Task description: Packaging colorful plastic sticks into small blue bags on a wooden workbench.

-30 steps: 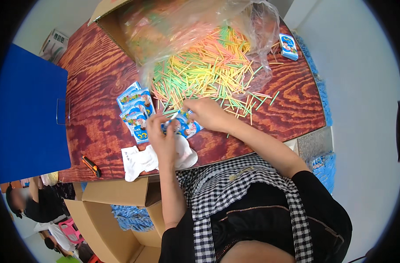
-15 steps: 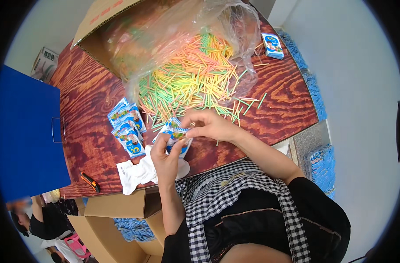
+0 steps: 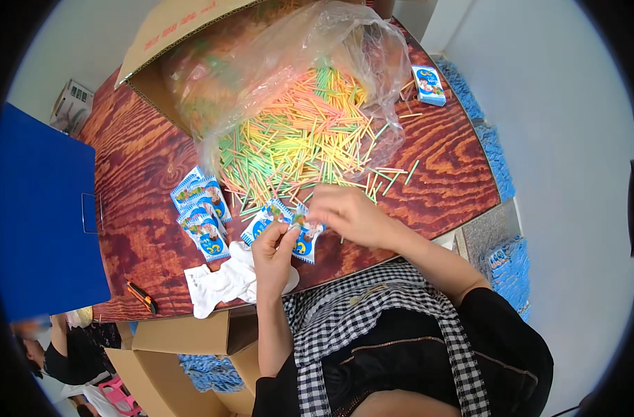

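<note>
- Left hand: thumb and forefinger nearly meet, pinching a blue-and-white packet at its three o'clock.
- Right hand: fingers curled, hold unclear; packet at eight o'clock.
- Carton, eleven o'clock: red print.

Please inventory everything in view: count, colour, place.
Reddish wood-grain table: one, centre
Thin sticks: uncounted, yellow, green, pink, spilled mid-table
Plastic film bag: one, transparent, over sticks
Brown cardboard boxes: two, one upper left on table, one below it
Small blue-white packets: several, overlapping, left of and at the hands
Blue-white boxy pack: one, table's upper right
Crumpled white fabric: uncounted, left of left wrist
Orange-black utility knife: one, lower left of table
Large blue panel: one, far left
White carton: one, upper left
Blue bundles: several, right and inside lower box
Pink plastic seat: one, lower left
Co-worker: at least one, black top, lower left
Checked apron: one, black-white, wearer's front
Left hand: one, bare, pinching packet
Right hand: one, bare, beside packet
</note>
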Tool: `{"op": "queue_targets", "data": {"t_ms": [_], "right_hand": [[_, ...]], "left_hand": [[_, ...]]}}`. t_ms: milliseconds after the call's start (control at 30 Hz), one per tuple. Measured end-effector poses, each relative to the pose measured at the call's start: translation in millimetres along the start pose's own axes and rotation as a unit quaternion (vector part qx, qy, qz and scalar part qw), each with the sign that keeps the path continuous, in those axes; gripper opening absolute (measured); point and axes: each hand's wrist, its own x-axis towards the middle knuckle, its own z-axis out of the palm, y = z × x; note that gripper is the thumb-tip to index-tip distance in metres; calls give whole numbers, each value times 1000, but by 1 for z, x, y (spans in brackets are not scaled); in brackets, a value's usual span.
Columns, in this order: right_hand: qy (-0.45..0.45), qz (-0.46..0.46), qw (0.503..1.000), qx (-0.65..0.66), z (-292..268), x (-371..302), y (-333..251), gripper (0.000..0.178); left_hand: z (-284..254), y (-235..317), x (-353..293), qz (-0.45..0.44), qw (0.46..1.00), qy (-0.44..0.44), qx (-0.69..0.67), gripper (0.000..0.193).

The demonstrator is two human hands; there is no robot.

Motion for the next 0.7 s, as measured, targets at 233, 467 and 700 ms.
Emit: {"op": "queue_targets", "data": {"t_ms": [233,467,700], "right_hand": [[263,-36,889,-374,-24,83,72,26],[192,-19,827,-529,-10,112,116,30],[150,115,960,-209,-37,104,94,25]], "left_hand": [[10,-10,-4,17,999,41,20,17],[12,-14,-6,33,998,24,55,15],[2,-25,-10,-7,997,67,-23,12]]}}
